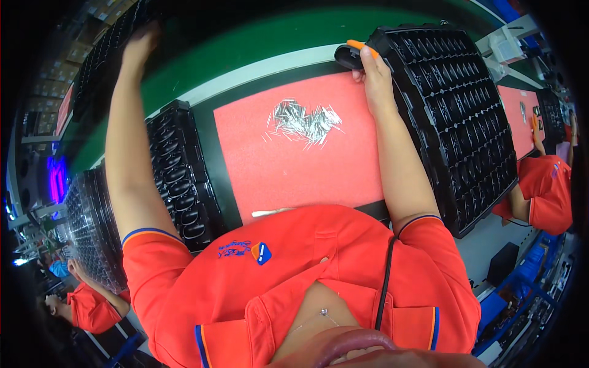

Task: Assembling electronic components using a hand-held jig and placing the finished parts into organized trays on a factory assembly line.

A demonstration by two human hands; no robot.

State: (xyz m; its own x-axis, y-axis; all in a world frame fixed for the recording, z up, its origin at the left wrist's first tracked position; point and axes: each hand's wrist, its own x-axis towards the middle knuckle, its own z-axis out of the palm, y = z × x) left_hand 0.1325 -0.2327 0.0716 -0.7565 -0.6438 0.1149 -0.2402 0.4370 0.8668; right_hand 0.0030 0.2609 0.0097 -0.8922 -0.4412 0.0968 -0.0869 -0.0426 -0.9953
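Note:
My right hand (pixel 375 76) is closed on a small black oval part (pixel 348 57) at the far edge of the pink mat (pixel 294 178). An orange covering (pixel 363 48), seemingly a finger cot, shows on one of its fingers. My left hand (pixel 142 46) reaches far out at the upper left, over the edge of a black tray (pixel 116 37). Motion and shadow smear its fingers, so what they touch is unclear. Many thin silvery pins (pixel 304 121) lie in a loose heap on the mat, between my arms.
A tall stack of black compartment trays (pixel 457 116) stands right of the mat, close to my right forearm. Another black tray (pixel 178 172) with oval pockets sits at its left. A pale stick-like tool (pixel 270 213) lies at the near edge. Co-workers (pixel 543 193) sit on both sides.

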